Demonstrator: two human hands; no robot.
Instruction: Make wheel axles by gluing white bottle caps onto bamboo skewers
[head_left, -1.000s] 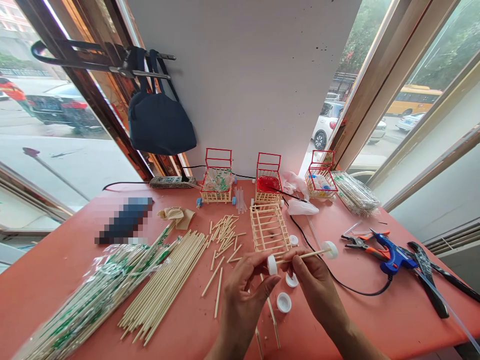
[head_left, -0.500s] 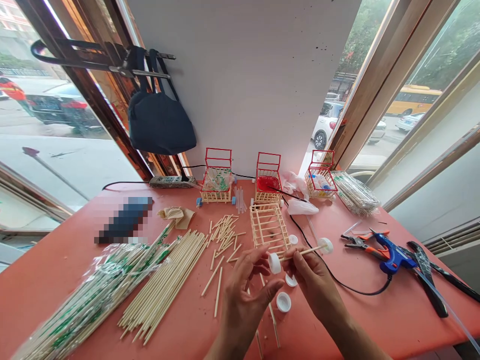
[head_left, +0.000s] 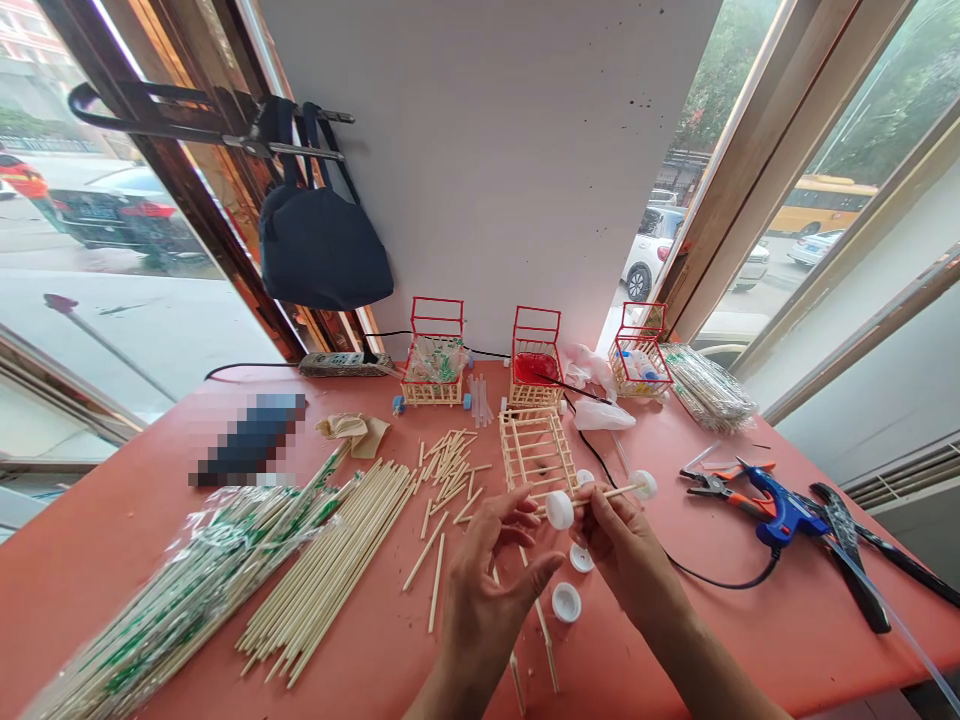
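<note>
My right hand pinches a thin wooden stick that carries a white bottle cap at each end, like an axle with wheels. The near cap sits by my thumbs, the far cap points right. My left hand hovers beside the near cap with fingers spread and thumb out, holding nothing. Just beyond lies a small wooden stick frame. Two loose white caps rest on the red table under my hands.
Bundled and loose chopsticks lie at left, short cut sticks in the middle. Three red-framed stick baskets stand at the back. A blue glue gun, pliers and black cutters lie at right, a black cord trailing between.
Both hands lifted the stick with its caps slightly up and away toward the wooden frame. The left hand's fingers have spread off the near cap.
</note>
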